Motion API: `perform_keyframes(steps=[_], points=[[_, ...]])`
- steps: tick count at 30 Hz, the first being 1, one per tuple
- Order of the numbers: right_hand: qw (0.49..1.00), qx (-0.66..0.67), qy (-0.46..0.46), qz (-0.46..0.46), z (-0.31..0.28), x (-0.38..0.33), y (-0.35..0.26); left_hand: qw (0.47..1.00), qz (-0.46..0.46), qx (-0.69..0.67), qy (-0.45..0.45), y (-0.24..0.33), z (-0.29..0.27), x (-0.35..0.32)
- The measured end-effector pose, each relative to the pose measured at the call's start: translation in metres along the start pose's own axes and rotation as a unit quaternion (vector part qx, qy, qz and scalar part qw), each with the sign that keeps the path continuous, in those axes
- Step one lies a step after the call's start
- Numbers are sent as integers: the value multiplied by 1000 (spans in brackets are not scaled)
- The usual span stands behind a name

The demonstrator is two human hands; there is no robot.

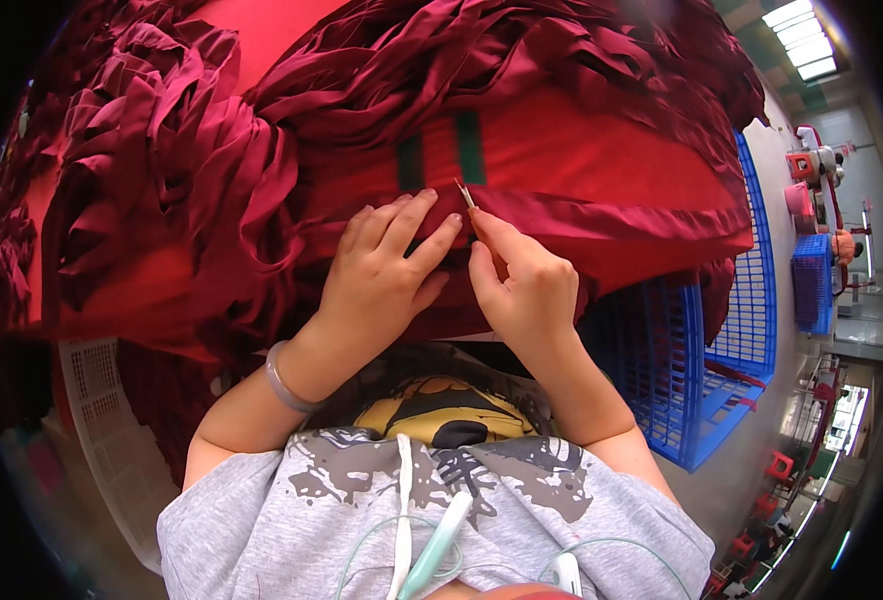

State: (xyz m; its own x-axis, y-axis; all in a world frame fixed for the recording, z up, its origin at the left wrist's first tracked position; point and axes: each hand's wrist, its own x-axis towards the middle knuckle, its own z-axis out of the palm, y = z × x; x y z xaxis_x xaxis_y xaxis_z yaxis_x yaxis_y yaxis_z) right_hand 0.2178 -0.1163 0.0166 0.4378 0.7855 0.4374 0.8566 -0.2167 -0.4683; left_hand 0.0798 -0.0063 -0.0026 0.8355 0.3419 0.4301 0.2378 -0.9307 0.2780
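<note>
A long dark red satin strip (602, 215) lies across the brighter red cloth (582, 150) in front of me. My left hand (387, 250) rests on the dark red fabric with its fingers spread and nothing held. Close beside it, my right hand (527, 275) pinches a small, thin tool with a pointed metal tip (465, 193); its exact kind is too small to make out. The tip points away from me, near two dark green bands (470, 145) on the cloth. The rest of the tool is hidden in my fingers.
Heaps of dark red satin strips (172, 170) lie at the left and along the far side. A blue plastic basket (697, 400) stands at the right, under the cloth's edge, and a white basket (107, 400) at the lower left. Red stools (780, 465) stand farther off.
</note>
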Motion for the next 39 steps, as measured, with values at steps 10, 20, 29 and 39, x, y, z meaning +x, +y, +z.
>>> perform_keyframes(steps=[10,20,29,39], points=[[997,40,21,69,10,-2,-5,1000,1,-9,6,-3,2,-1],[991,56,8,120,-15,16,-6,1000,5,-24,13,-2,3,-2],[998,-26,-60,-19,-14,-6,-10,999,5,-27,24,-5,4,-1],[998,-34,-22,-52,-10,-3,-9,999,-1,-30,22,-5,3,1]])
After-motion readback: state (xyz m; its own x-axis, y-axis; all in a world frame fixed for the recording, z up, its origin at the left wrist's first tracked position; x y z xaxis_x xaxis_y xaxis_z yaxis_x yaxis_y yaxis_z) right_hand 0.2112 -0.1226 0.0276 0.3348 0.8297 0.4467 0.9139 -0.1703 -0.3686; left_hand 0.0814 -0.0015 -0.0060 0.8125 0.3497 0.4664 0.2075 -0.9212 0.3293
